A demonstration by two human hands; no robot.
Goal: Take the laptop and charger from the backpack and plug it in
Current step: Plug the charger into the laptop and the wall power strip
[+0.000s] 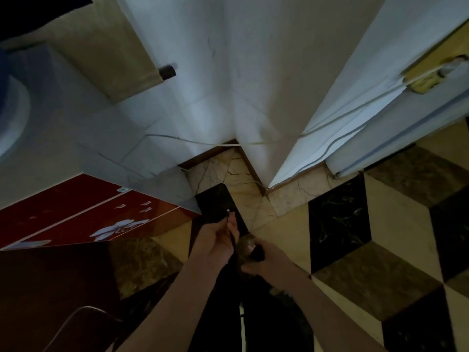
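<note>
Above the black floor tile, my left hand pinches the charger cable just behind its plug tip; my right hand curls around the dark charger brick. I'd keep the cable untangled and feed slack. Laptop unseen.

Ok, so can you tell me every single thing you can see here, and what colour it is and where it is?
charger cable: one, black, running between both hands, silver tip at its far end
charger brick: one, black, in the right hand
cabinet: one, red with white flowers, left
counter: one, pale grey, above the cabinet
wall: white, centre
white wire: one, along the wall, right
floor: cream, brown and black tiles, bottom right
left hand: one, pinching the cable
right hand: one, gripping the brick
</note>
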